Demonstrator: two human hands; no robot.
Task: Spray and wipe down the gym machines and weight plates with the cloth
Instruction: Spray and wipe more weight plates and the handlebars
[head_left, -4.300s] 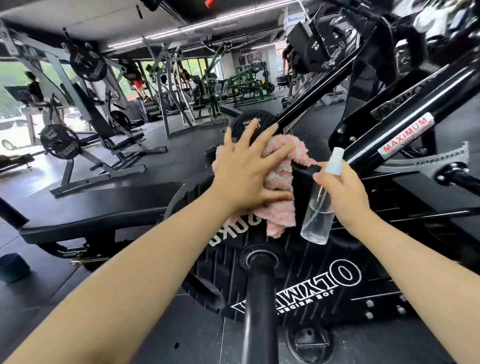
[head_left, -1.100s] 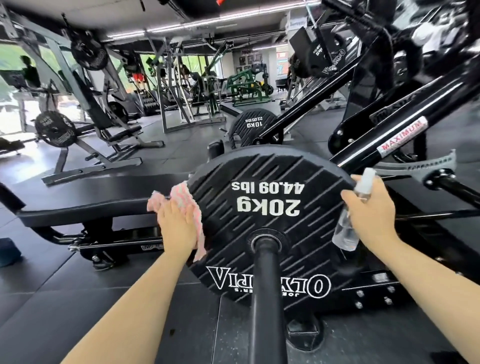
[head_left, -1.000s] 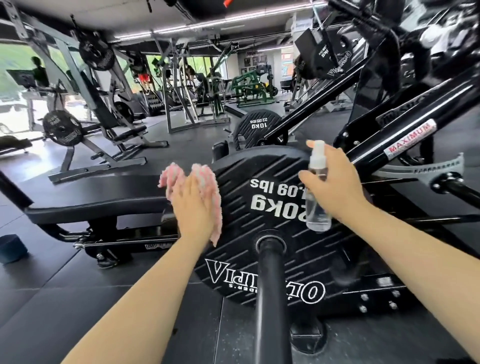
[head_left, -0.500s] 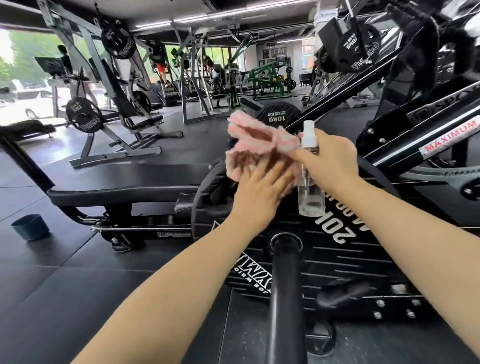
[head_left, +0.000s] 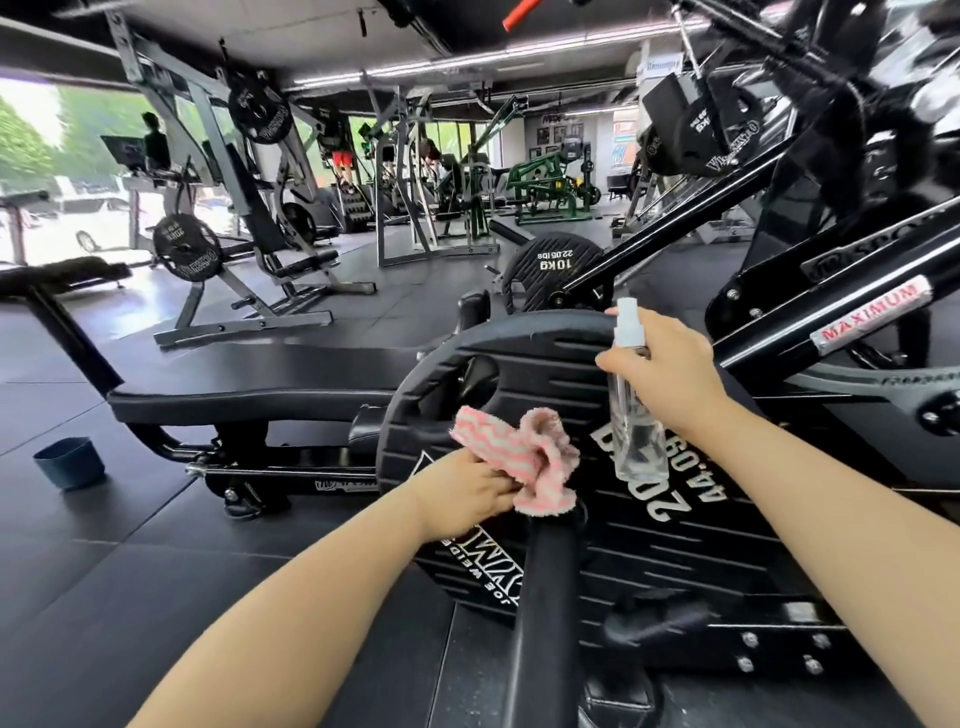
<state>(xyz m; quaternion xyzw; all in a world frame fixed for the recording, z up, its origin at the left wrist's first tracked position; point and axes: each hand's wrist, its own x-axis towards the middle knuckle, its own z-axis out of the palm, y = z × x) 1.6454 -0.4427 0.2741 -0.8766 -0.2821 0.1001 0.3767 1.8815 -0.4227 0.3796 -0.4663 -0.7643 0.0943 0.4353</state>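
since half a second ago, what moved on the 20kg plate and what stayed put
The left hand has slid the pink cloth down from the top of the 20kg plate to just above the bar. The right hand still grips the spray bottle upright beside it. The plate stays on its bar.

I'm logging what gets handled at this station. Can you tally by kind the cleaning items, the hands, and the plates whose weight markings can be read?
Cloths: 1, the pink striped cloth, gripped by the left hand
Spray bottles: 1, the clear spray bottle, held by the right hand
Hands: 2
Readable plates: 2, the 20kg plate and the 10kg plate
Total: 6
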